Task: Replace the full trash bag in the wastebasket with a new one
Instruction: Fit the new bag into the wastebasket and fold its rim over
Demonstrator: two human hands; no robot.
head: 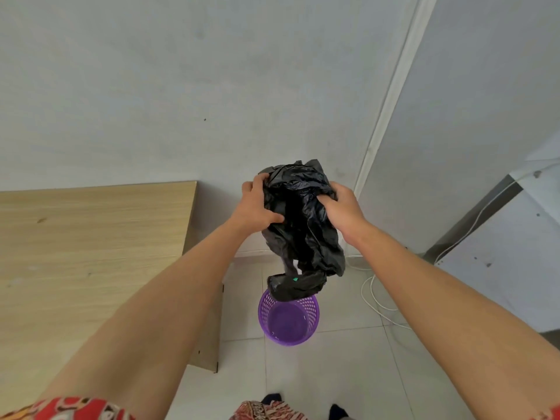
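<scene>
A crumpled black trash bag [303, 225] hangs in the air in front of me, its mouth spread between my hands. My left hand [257, 204] grips the bag's left edge, fingers curled over the plastic. My right hand [342, 204] grips the right edge, its fingers tucked into the opening. The bag's lower end, with a small green mark, dangles just above the purple perforated wastebasket [289, 316], which stands on the tiled floor and shows a bare inside.
A light wooden table [91, 253] stands to the left, its side panel close to the basket. White cables [375, 295] lie on the floor to the right, near a white cabinet [515, 237]. A grey wall is behind.
</scene>
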